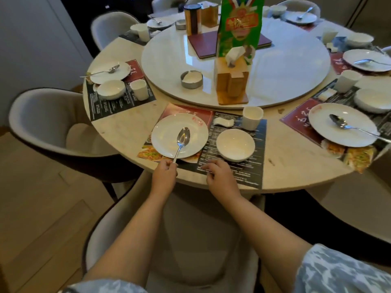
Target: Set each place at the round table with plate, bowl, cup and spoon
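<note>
Left hand (164, 171) pinches spoon (182, 140) handle; right hand (218, 176) rests on placemat (239, 172).

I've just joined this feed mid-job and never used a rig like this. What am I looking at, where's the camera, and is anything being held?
There is no machine: a person wears one camera on the head, looking down at both bare hands. The left hand pinches the handle of a spoon whose bowl rests on the nearest plate. The right hand rests on the placemat, holding nothing. A bowl and a cup stand beside the plate on the round table.
</note>
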The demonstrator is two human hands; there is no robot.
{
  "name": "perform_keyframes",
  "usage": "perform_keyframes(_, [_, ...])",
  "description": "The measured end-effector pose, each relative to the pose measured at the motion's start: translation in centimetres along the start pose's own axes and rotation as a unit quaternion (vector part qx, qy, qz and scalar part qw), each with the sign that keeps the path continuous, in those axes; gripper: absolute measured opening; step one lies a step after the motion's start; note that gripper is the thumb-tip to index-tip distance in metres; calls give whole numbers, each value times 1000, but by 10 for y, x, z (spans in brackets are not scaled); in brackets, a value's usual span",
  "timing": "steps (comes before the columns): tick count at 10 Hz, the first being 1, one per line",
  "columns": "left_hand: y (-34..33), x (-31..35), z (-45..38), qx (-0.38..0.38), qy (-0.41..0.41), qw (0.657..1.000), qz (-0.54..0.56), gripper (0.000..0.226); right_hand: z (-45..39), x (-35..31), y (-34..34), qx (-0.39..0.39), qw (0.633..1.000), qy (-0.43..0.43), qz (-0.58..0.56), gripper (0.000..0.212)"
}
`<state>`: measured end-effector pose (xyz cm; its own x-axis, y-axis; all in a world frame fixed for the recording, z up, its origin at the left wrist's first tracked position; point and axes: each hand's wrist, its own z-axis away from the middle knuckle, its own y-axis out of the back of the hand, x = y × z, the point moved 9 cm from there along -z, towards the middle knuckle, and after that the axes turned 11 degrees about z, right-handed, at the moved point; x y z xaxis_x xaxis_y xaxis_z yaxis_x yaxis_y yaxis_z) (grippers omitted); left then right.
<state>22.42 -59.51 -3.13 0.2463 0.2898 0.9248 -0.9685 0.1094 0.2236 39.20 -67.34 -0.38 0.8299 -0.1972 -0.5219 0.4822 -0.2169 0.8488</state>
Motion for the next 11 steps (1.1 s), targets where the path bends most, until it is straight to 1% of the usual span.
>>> perform_keyframes(2, [19,-16,-33,-39,30,999,-16,13,-16,-5,-18,0,997,-78,10,31])
perform_keyframes(4, [22,-18,-47,-58,26,998,-13,13,-19,-5,-27,4,994,-108,22,30])
perform_keyframes(5, [22,-19,-51,-69,23,997,-39,13,-20,-4,-28,3,993,-117,24,30])
perform_keyframes(6, [23,-17,-52,-76,-6,994,-77,16,-19,-4,-28,2,993,-118,30,30])
perform_keyframes(7, [27,-13,-48,-74,-48,990,-106,15,-16,-3,-30,-13,992,-124,23,31])
perform_keyframes(8, [34,-9,-40,-67,-70,989,-109,18,-12,-3,-28,-15,992,-124,9,31])
perform_keyframes(9, [47,1,-29,-30,-119,977,-177,25,-3,1,-19,-5,991,-136,-16,30])
perform_keyframes(10, [58,17,-11,41,-198,945,-257,27,16,9,-9,21,988,-146,-38,29])
perform_keyframes(11, [53,27,10,48,-213,936,-277,30,41,19,8,63,981,-179,-50,30])
